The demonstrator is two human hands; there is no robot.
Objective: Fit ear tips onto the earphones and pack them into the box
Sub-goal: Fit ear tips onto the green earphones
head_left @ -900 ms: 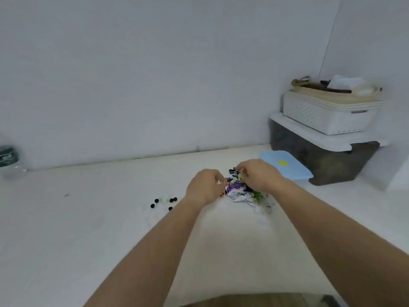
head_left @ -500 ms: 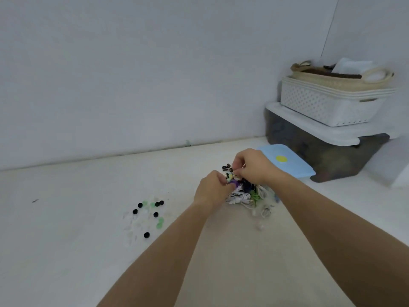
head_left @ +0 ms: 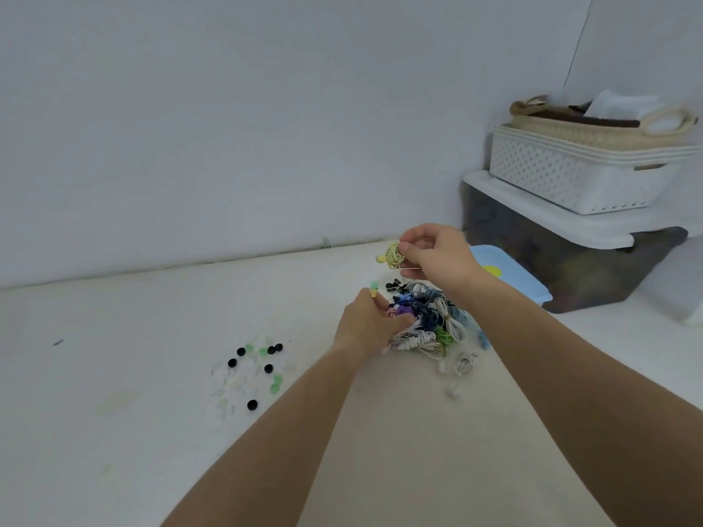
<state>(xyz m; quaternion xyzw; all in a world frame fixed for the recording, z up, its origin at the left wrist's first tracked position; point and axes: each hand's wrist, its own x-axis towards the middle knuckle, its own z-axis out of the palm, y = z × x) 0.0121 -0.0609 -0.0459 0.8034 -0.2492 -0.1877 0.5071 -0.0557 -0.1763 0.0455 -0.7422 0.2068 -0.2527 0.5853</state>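
My right hand (head_left: 437,252) pinches a coiled yellow earphone (head_left: 392,256) and holds it above the table. My left hand (head_left: 367,323) is lower, by the pile, and pinches one yellow earbud with a green tip (head_left: 374,289) between its fingertips. A tangled pile of earphones (head_left: 430,321) in white, purple, blue, green and black lies under and to the right of my left hand. Loose ear tips (head_left: 255,368), black, green and clear, are scattered on the table to the left. A light blue box (head_left: 509,275) with a yellow dot sits behind my right wrist.
A dark storage bin with a white lid (head_left: 570,237) stands at the right against the wall, carrying stacked white lattice baskets (head_left: 570,173) and a woven basket (head_left: 601,127). The white wall runs along the table's back edge. A few white earphones (head_left: 462,365) lie loose near the pile.
My right hand has lifted the yellow earphone up out of the pile. My left hand has come away with one earbud end. The view has tilted down and shifted left.
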